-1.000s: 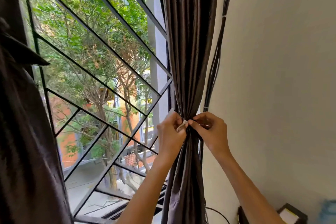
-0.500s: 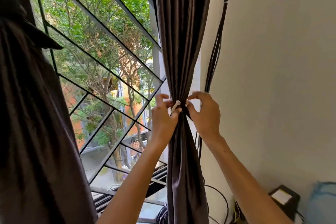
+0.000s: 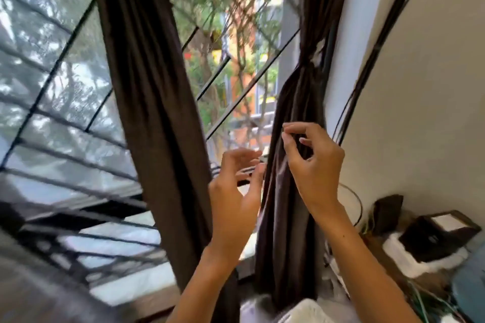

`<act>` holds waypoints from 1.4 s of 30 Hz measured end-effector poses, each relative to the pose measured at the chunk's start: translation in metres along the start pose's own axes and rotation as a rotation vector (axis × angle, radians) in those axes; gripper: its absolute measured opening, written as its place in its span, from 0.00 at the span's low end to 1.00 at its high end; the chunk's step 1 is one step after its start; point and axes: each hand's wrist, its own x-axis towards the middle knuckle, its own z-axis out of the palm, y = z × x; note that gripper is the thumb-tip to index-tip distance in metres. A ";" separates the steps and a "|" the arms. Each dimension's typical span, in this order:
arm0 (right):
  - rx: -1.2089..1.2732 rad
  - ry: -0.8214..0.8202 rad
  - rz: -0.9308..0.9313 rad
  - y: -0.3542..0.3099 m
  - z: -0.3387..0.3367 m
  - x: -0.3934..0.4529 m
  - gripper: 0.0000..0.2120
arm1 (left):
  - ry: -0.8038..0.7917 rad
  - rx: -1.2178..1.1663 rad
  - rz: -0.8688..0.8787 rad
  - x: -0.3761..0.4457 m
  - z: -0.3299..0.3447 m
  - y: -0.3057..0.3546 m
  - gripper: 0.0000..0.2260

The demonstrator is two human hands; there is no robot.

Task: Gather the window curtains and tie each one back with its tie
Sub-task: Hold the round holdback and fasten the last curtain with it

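Right curtain: dark soft cloth, gathered and cinched at a tie by the window's right edge, near the wall. Left curtain: hangs loose, untied, mid-window. Likely light, limp, a little slippery; best grasped round the bunched folds. Left hand: relaxed, empty. Right hand: fingers curled; whether it pinches anything, cannot tell.

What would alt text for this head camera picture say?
Two raised hands, left and right, hover empty before a brown curtain cinched by its tie. Another curtain hangs loose before the barred window.
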 end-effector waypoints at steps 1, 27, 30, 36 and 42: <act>0.016 -0.031 0.028 -0.005 0.008 -0.023 0.04 | 0.018 0.007 -0.029 -0.018 -0.019 -0.005 0.07; 0.155 -0.511 0.455 -0.222 0.177 -0.340 0.06 | 0.259 0.179 -0.628 -0.219 -0.374 -0.076 0.04; 0.160 -0.533 0.475 -0.221 0.196 -0.347 0.06 | 0.249 0.192 -0.648 -0.211 -0.379 -0.091 0.02; 0.091 -0.545 0.560 -0.182 0.247 -0.354 0.04 | 0.173 0.200 -0.744 -0.188 -0.360 -0.145 0.03; 0.019 -0.566 0.697 -0.101 0.308 -0.367 0.02 | 0.087 0.266 -0.849 -0.178 -0.327 -0.241 0.04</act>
